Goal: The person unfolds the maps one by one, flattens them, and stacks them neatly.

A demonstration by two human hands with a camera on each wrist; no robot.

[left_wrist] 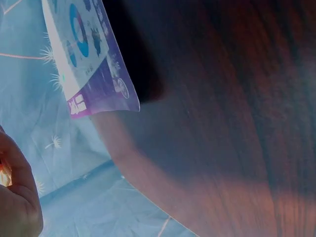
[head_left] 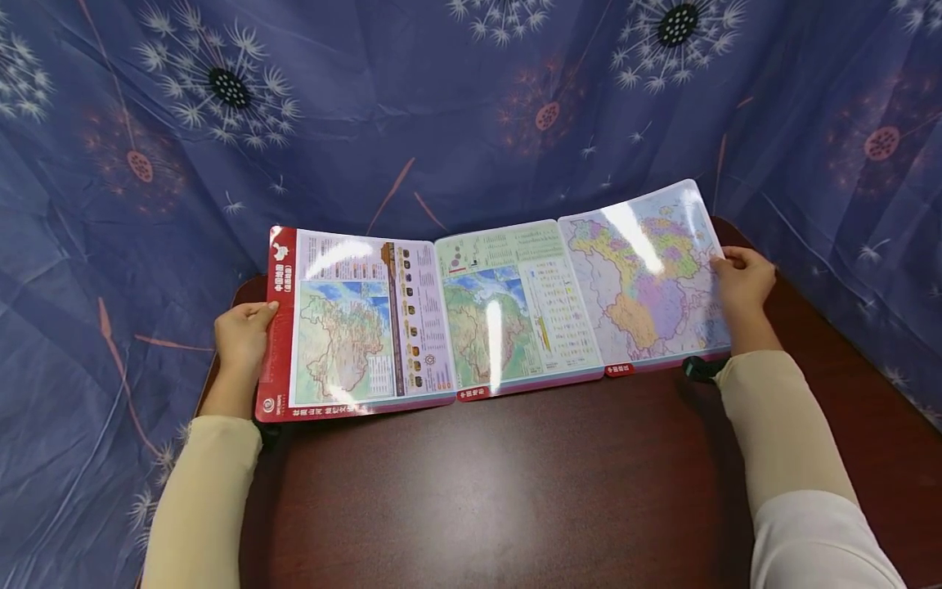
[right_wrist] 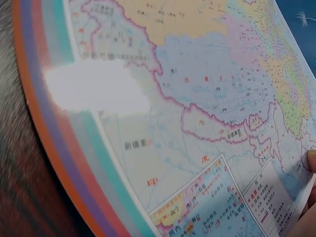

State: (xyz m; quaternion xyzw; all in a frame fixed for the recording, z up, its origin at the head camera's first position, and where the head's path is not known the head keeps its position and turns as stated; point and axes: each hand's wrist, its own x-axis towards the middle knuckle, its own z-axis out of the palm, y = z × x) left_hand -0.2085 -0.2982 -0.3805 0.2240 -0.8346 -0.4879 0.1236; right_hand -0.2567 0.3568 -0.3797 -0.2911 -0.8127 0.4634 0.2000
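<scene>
A glossy fold-out map (head_left: 515,327) is spread out in three joined panels above the dark table. My left hand (head_left: 243,335) grips its red left border, thumb on the printed face. At the opposite end, my right hand (head_left: 743,282) pinches the edge of the right panel, which tilts up higher than the others. In the left wrist view, part of the left hand (left_wrist: 19,192) shows at the lower left, and a corner of the map (left_wrist: 94,79) hangs over the table. The colourful map panel (right_wrist: 197,98) fills the right wrist view, with fingertips (right_wrist: 312,159) at its right edge.
The reddish-brown wooden table (head_left: 478,491) has a rounded edge and lies beneath and in front of the map. Blue cloth (head_left: 441,106) with dandelion prints hangs behind and along both sides. Bright glare streaks cross the map's panels. Dark bands sit at both wrists.
</scene>
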